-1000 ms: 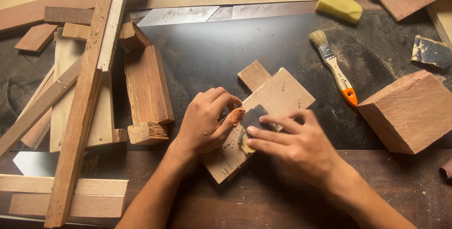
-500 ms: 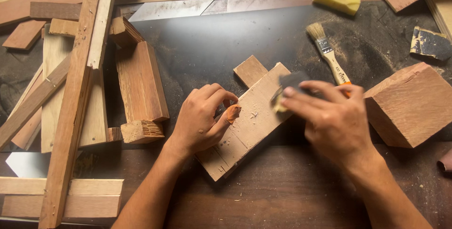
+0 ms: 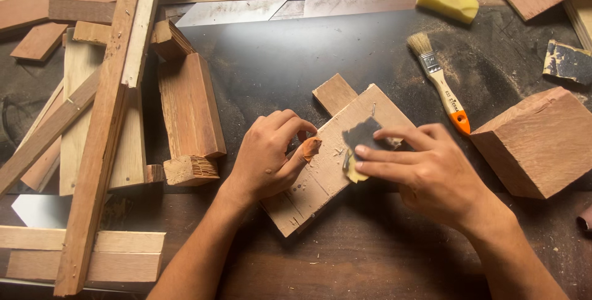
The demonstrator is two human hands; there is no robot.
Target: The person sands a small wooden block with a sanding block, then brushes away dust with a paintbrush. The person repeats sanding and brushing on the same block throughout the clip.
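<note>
Sandpaper (image 3: pixel 364 135) under right hand (image 3: pixel 431 173), on board (image 3: pixel 333 164).

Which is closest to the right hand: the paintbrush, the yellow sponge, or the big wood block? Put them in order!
From the right hand:
1. Paintbrush, just above the hand, and the big wood block, just to its right: too close to call.
2. Yellow sponge, far up near the top edge.
</note>
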